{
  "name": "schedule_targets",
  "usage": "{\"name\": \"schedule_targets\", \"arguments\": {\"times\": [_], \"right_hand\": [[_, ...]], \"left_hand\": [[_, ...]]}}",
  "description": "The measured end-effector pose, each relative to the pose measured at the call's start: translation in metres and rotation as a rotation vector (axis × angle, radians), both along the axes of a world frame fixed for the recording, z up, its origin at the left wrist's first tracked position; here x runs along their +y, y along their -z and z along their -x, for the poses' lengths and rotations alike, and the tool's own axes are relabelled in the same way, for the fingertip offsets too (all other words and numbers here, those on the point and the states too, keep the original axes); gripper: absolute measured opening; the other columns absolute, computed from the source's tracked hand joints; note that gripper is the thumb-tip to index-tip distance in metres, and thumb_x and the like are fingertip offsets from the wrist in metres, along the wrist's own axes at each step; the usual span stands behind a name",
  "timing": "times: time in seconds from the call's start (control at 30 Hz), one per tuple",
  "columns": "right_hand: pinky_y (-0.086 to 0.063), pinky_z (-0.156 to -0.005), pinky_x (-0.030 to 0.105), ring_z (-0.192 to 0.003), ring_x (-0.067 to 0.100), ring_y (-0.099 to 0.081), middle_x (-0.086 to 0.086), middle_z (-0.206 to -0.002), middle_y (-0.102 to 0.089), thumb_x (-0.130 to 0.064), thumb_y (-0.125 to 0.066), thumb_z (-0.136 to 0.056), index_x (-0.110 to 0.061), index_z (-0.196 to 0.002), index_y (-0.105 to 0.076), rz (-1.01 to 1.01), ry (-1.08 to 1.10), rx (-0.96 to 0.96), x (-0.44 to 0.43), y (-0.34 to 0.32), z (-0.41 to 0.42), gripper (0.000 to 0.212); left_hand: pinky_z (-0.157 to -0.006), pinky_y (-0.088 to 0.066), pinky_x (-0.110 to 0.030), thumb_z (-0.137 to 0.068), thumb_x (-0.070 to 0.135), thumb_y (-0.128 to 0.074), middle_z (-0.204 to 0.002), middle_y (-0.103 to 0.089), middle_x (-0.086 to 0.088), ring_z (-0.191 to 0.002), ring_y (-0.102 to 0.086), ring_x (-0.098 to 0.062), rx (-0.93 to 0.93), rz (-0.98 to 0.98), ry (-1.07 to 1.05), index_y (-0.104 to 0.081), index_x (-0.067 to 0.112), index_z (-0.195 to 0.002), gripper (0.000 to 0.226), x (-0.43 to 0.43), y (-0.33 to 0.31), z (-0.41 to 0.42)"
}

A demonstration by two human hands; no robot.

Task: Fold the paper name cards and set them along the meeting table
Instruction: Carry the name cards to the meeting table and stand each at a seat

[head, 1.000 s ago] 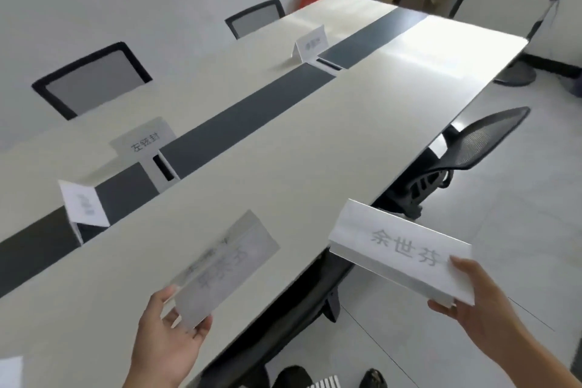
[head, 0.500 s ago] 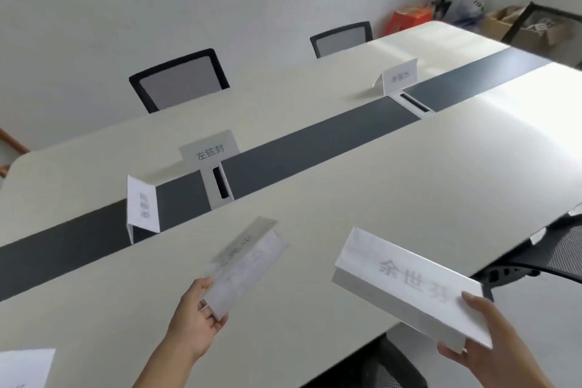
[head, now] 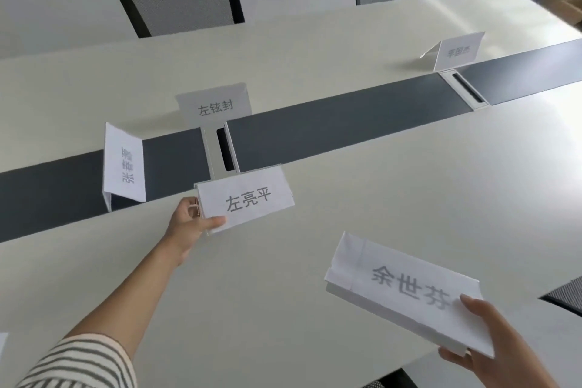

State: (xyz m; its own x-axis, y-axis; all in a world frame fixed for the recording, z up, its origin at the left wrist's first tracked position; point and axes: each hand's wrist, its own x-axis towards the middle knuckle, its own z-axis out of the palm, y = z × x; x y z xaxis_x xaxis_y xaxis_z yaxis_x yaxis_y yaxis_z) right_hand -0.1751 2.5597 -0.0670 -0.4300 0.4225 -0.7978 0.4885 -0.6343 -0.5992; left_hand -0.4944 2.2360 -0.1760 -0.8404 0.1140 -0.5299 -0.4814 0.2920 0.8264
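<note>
head view: the left hand [head: 189, 220], arm stretched out from a striped sleeve [head: 78, 362], pinches the near left corner of a folded name card [head: 245, 198] at the edge of the table's dark centre strip [head: 346, 123], thumb on its printed face. the right hand [head: 485, 343] grips a second folded card [head: 406, 296] by its right end above the near table edge. three more cards stand along the strip: one turned sideways [head: 124, 164], one behind the cable slot [head: 215, 105], one far right [head: 456, 50]

Left hand [head: 189, 220] reaches forward, right hand [head: 491, 346] near, both pinching.
</note>
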Motion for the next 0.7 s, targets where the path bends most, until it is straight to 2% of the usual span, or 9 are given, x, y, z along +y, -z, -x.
{"name": "schedule_targets", "arguments": {"times": [0.03, 0.1, 0.17, 0.27, 0.47, 0.53, 0.6, 0.63, 0.7], "right_hand": [[-0.050, -0.067, 0.041, -0.080, 0.035, -0.056, 0.016, -0.091, -0.062, -0.030, -0.067, -0.071, -0.010, -0.104, -0.062, -0.004, -0.006, -0.003, 0.000, 0.001, 0.006, 0.039], [-0.048, -0.069, 0.043, -0.081, 0.035, -0.055, 0.017, -0.093, -0.062, -0.026, -0.056, -0.086, -0.010, -0.103, -0.062, -0.016, -0.038, 0.002, -0.001, 0.004, 0.015, 0.024], [-0.048, -0.071, 0.045, -0.083, 0.034, -0.056, 0.017, -0.096, -0.062, -0.023, -0.051, -0.091, -0.010, -0.104, -0.062, -0.028, -0.042, -0.007, 0.000, 0.012, 0.020, 0.021], [-0.048, -0.071, 0.046, -0.084, 0.035, -0.056, 0.017, -0.097, -0.061, -0.022, -0.051, -0.092, -0.008, -0.109, -0.060, -0.045, -0.049, -0.042, -0.003, 0.018, 0.025, 0.024], [-0.047, -0.070, 0.046, -0.081, 0.037, -0.053, 0.019, -0.092, -0.059, -0.020, -0.052, -0.092, 0.000, -0.118, -0.056, -0.070, -0.042, -0.111, -0.007, 0.015, 0.028, 0.033], [-0.048, -0.067, 0.046, -0.077, 0.036, -0.054, 0.018, -0.088, -0.059, -0.030, -0.062, -0.085, 0.001, -0.118, -0.057, -0.060, -0.020, -0.103, -0.009, 0.010, 0.029, 0.045], [-0.054, -0.059, 0.041, -0.075, 0.035, -0.056, 0.017, -0.086, -0.063, -0.049, -0.080, -0.057, -0.002, -0.111, -0.062, -0.066, -0.032, -0.095, -0.006, 0.010, 0.025, 0.074], [-0.056, -0.054, 0.038, -0.074, 0.034, -0.057, 0.016, -0.085, -0.064, -0.048, -0.080, -0.056, -0.002, -0.112, -0.063, -0.067, -0.033, -0.086, -0.005, 0.010, 0.024, 0.074], [-0.056, -0.049, 0.035, -0.072, 0.034, -0.056, 0.016, -0.083, -0.064, -0.031, -0.064, -0.080, 0.002, -0.120, -0.059, -0.044, 0.005, -0.055, -0.003, 0.011, 0.019, 0.052]], "left_hand": [[-0.074, -0.046, -0.027, -0.048, 0.012, -0.084, -0.102, -0.064, -0.007, -0.090, -0.061, -0.020, 0.020, 0.003, 0.017, -0.049, 0.024, -0.094, 0.059, -0.002, 0.004, 0.006], [-0.075, -0.047, -0.027, -0.048, 0.010, -0.087, -0.100, -0.064, -0.004, -0.091, -0.061, -0.018, 0.051, 0.047, 0.070, -0.049, 0.026, -0.094, 0.061, -0.007, 0.011, 0.019], [-0.082, -0.052, -0.035, -0.039, 0.020, -0.089, -0.103, -0.066, -0.004, -0.095, -0.063, -0.020, 0.074, 0.140, 0.153, -0.050, 0.025, -0.096, 0.069, -0.014, 0.020, 0.033], [-0.085, -0.054, -0.043, -0.035, 0.027, -0.087, -0.101, -0.068, -0.007, -0.092, -0.066, -0.025, 0.096, 0.298, 0.236, -0.050, 0.028, -0.093, 0.069, -0.021, 0.030, 0.050], [-0.078, -0.051, -0.039, -0.050, 0.016, -0.087, -0.095, -0.069, -0.007, -0.091, -0.065, -0.032, 0.199, 0.446, 0.310, -0.061, 0.016, -0.091, 0.048, -0.015, 0.035, 0.069], [-0.076, -0.047, -0.035, -0.057, 0.012, -0.086, -0.096, -0.067, -0.006, -0.093, -0.063, -0.033, 0.224, 0.490, 0.326, -0.062, 0.015, -0.093, 0.043, -0.011, 0.035, 0.072], [-0.082, -0.045, -0.036, -0.060, 0.017, -0.085, -0.107, -0.064, -0.007, -0.102, -0.058, -0.032, 0.296, 0.597, 0.366, -0.062, 0.015, -0.103, 0.048, -0.007, 0.031, 0.072], [-0.087, -0.045, -0.039, -0.063, 0.020, -0.084, -0.115, -0.061, -0.009, -0.108, -0.055, -0.032, 0.367, 0.670, 0.406, -0.060, 0.015, -0.112, 0.055, -0.005, 0.030, 0.071], [-0.094, -0.042, -0.046, -0.071, 0.023, -0.078, -0.125, -0.056, -0.012, -0.115, -0.051, -0.035, 0.573, 0.776, 0.511, -0.055, 0.013, -0.124, 0.059, 0.004, 0.028, 0.067]]}}
